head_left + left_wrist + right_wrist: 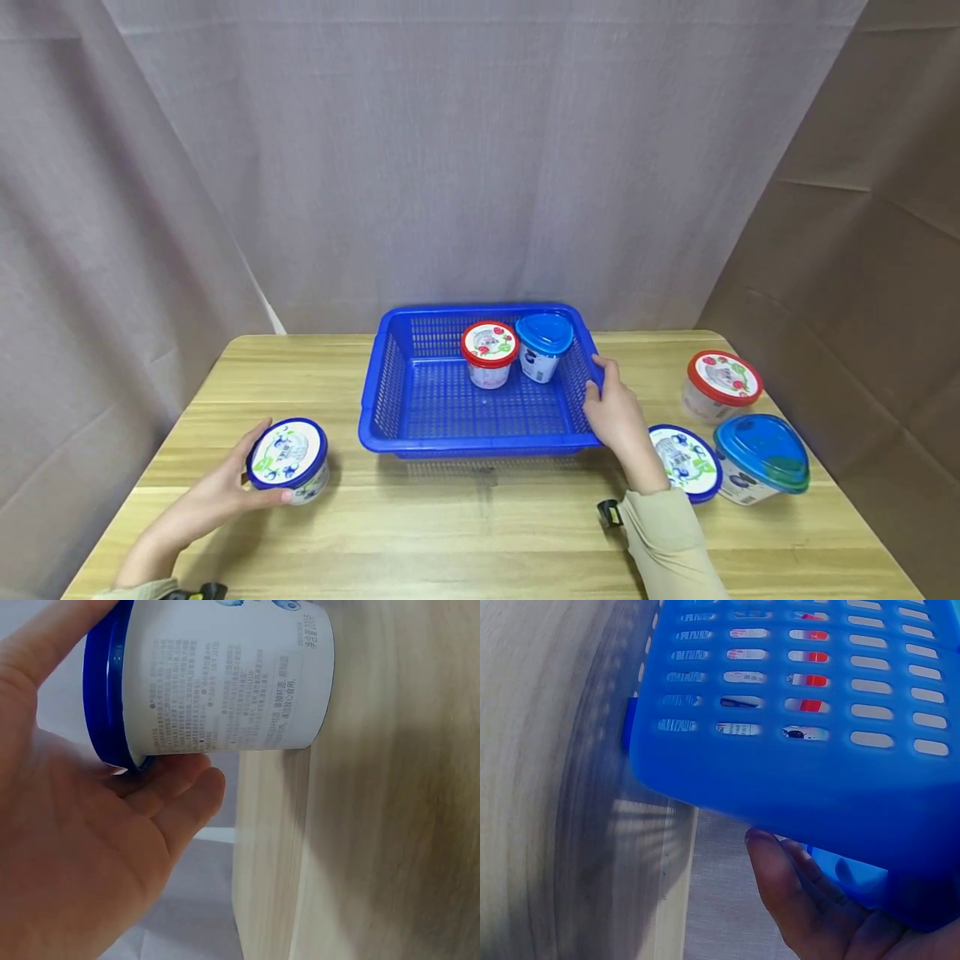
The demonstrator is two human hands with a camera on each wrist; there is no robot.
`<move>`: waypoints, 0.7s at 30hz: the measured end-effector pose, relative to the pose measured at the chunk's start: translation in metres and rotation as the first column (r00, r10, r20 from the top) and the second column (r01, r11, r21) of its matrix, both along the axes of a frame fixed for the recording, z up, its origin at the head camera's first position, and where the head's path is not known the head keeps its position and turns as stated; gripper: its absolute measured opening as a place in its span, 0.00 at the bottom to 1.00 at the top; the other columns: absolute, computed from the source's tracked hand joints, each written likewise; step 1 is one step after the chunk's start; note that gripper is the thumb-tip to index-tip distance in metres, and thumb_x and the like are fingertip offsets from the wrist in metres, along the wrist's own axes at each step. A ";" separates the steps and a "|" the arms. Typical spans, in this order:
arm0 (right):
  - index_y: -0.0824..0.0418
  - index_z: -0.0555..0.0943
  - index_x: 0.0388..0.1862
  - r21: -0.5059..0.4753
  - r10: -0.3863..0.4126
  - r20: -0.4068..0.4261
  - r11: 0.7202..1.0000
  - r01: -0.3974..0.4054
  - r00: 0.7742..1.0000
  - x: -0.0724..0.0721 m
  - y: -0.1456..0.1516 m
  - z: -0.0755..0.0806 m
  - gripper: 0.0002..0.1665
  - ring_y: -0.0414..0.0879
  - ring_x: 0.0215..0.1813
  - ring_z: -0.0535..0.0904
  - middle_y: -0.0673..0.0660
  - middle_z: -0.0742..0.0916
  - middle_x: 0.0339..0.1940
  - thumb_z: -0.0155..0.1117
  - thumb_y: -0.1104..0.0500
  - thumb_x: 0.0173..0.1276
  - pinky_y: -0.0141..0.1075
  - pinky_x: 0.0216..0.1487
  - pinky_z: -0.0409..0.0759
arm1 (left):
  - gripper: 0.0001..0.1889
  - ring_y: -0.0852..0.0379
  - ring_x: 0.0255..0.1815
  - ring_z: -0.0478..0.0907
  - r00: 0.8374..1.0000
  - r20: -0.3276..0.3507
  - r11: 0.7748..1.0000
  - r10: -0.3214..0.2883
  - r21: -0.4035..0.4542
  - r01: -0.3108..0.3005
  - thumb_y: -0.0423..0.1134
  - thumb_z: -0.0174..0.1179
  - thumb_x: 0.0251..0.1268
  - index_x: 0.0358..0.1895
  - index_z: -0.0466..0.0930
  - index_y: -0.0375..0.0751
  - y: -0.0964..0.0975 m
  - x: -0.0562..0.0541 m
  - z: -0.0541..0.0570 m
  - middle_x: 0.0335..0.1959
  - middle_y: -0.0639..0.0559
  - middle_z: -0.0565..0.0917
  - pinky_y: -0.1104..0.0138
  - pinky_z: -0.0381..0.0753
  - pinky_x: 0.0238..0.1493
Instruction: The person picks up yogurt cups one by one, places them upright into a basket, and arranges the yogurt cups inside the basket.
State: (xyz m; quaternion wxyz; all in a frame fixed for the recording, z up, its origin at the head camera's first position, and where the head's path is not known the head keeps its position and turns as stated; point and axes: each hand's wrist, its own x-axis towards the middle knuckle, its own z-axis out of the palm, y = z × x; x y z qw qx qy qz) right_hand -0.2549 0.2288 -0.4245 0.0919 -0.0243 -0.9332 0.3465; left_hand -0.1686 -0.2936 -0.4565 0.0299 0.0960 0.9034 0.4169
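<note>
My left hand grips a round white yogurt tub with a dark blue lid and blueberry print, thumb on the near side and fingers on the far side. Printed text covers that tub's wall in the left wrist view; whether its base touches the table I cannot tell. At the right end of a blue plastic basket, my right hand holds the rim. Inside stand a red-lidded strawberry tub and a light-blue-lidded tub, side by side at the back right.
Right of the basket are a red-lidded tub, a light-blue-lidded tub and a dark-blue-lidded tub, the last partly hidden behind my right forearm. Grey cloth hangs behind the wooden table, and brown cloth along its right.
</note>
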 end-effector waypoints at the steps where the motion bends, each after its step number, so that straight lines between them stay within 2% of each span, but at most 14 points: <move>1: 0.67 0.56 0.77 0.000 -0.001 -0.003 1.000 0.001 1.000 0.000 0.000 0.000 0.30 0.76 0.64 0.71 0.81 0.72 0.66 0.42 0.60 0.80 0.67 0.62 0.70 | 0.59 0.29 0.67 0.63 1.000 -0.007 1.000 0.000 -0.003 0.000 0.40 0.77 0.52 0.79 0.43 0.28 0.000 0.000 -0.001 0.69 0.23 0.63 0.39 0.68 0.61; 5: 0.67 0.57 0.77 0.000 0.001 -0.008 1.000 -0.001 1.000 -0.001 0.000 -0.001 0.30 0.76 0.64 0.71 0.81 0.72 0.66 0.42 0.60 0.80 0.67 0.62 0.70 | 0.56 0.31 0.65 0.65 1.000 -0.029 1.000 0.002 0.012 -0.002 0.40 0.77 0.52 0.77 0.46 0.28 0.001 0.000 -0.002 0.67 0.25 0.66 0.41 0.69 0.59; 11: 0.67 0.57 0.77 0.002 0.002 -0.021 1.000 -0.002 1.000 -0.001 0.001 -0.001 0.30 0.76 0.62 0.72 0.81 0.72 0.66 0.43 0.60 0.80 0.67 0.60 0.71 | 0.55 0.31 0.65 0.65 0.999 -0.032 0.999 0.017 0.034 -0.016 0.42 0.78 0.52 0.77 0.48 0.30 0.001 -0.001 -0.001 0.66 0.27 0.68 0.37 0.67 0.59; 21: 0.66 0.57 0.77 0.001 -0.006 -0.017 1.000 0.006 1.000 -0.001 0.001 -0.001 0.30 0.76 0.63 0.72 0.81 0.72 0.65 0.42 0.60 0.80 0.67 0.61 0.71 | 0.54 0.33 0.63 0.68 0.998 -0.038 0.998 0.045 0.034 -0.044 0.43 0.78 0.51 0.76 0.51 0.33 0.004 -0.001 0.000 0.64 0.29 0.71 0.39 0.68 0.58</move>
